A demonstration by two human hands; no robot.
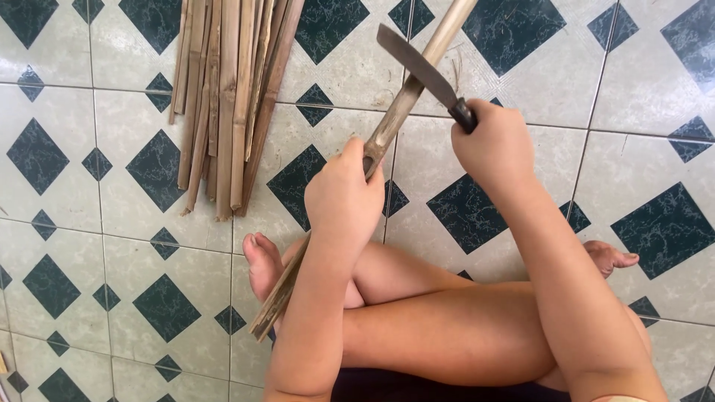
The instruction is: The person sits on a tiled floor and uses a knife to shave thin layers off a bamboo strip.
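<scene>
left hand [344, 195] clamped on bamboo pole [402, 108] slanting over tiled floor [655, 119] | right hand [495, 145] gripping machete [421, 71], blade across pole | keep edge angled away from fingers, short strokes | split strips [227, 104] piled left

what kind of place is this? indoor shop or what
Probably a home floor or porch used for handwork, not a fitted workshop. The person sits cross-legged on a tiled floor, a pile of split bamboo strips lies on it, and no bench shows.
</scene>
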